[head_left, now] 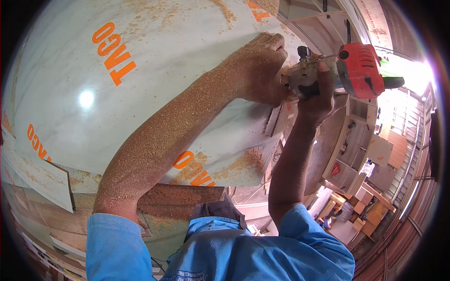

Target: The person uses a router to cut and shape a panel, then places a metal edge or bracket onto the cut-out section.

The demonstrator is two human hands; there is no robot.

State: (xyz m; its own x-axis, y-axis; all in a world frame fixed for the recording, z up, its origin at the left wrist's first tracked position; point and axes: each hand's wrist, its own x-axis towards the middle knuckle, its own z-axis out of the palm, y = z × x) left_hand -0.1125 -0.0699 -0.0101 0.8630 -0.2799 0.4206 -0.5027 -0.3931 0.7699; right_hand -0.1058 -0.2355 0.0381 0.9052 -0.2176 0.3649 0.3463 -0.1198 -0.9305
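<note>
My right hand (321,91) grips a trim router (304,75) by its metal body. The red motor housing (360,70) points to the right, away from the panel. My left hand (265,65) is closed right beside the router's base, over the right edge of a white marble-look panel (154,93) marked with orange print. Its fingertips are hidden, so I cannot make out what they hold. Sawdust coats my left forearm (168,126) and hand.
Sawdust (253,161) lies across the panel. A smaller white sheet (42,180) sits at its lower left. Open cabinet frames (349,150) stand to the right, with wood offcuts (370,208) beyond them. Bright light comes from the upper right.
</note>
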